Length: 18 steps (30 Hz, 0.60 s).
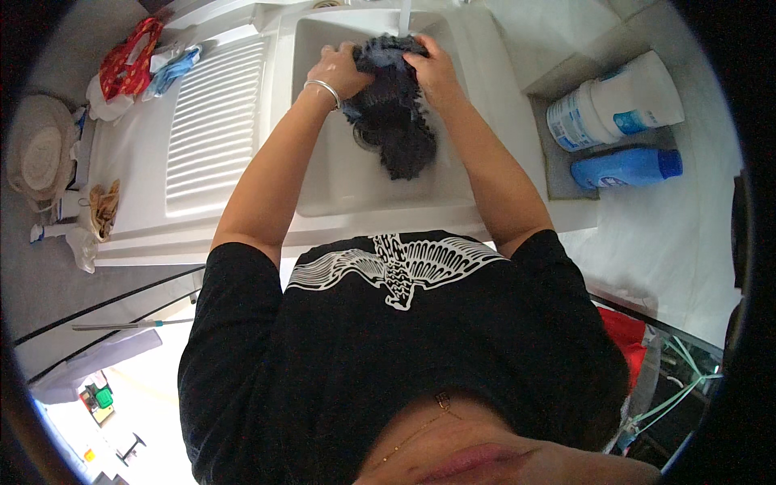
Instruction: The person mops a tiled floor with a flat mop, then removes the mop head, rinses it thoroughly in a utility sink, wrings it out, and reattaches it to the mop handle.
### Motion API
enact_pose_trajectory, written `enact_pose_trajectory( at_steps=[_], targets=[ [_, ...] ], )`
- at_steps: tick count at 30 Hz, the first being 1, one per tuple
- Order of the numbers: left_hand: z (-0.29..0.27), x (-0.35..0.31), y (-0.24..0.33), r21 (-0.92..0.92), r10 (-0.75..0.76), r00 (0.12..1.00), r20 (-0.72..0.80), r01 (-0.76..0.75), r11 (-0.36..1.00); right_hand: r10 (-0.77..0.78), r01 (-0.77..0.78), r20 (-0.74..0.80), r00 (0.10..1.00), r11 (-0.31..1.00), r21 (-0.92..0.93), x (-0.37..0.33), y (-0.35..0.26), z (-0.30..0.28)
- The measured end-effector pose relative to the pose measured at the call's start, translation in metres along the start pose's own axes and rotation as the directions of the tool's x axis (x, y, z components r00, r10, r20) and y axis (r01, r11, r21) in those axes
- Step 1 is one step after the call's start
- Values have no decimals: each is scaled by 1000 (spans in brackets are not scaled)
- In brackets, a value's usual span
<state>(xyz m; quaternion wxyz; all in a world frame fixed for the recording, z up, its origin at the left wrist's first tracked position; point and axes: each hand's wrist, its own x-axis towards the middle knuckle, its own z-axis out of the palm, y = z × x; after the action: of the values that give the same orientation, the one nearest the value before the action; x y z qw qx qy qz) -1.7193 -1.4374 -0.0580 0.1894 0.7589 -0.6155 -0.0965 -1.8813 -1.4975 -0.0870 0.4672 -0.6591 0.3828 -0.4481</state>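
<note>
A dark, shaggy bunched cloth (392,101) hangs down in the white sink basin (331,182), between my two hands. My left hand (343,71), a silver bangle at its wrist, is closed on the cloth's upper left side; some of its fingertips are hidden in the folds. At the upper right edge, my right hand (436,73) pinches the cloth between thumb and fingers. A stream of water (404,18) runs from above onto the top of the cloth. The lower end rests in the basin and partly covers the round drain (366,136).
Left of the basin lies a ribbed white washboard (217,121). Red patterned cloth (132,58) and light blue cloth (171,71) sit at the far left corner, with a scrub brush (103,210) nearer. A white bucket (614,101) and blue bottle (626,168) stand on the right.
</note>
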Motion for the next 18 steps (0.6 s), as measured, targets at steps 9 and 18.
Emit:
enact_pose_trajectory(
  at_steps=[9, 18],
  targets=[
    [12, 22, -18, -888, 244, 855, 457, 427, 169, -308, 334, 168, 936, 929, -159, -13, -66, 9],
    [14, 45, 10, -922, 261, 946, 194, 266, -280, -88, 90, 176, 980, 996, -5, 11, -59, -1]
  ],
)
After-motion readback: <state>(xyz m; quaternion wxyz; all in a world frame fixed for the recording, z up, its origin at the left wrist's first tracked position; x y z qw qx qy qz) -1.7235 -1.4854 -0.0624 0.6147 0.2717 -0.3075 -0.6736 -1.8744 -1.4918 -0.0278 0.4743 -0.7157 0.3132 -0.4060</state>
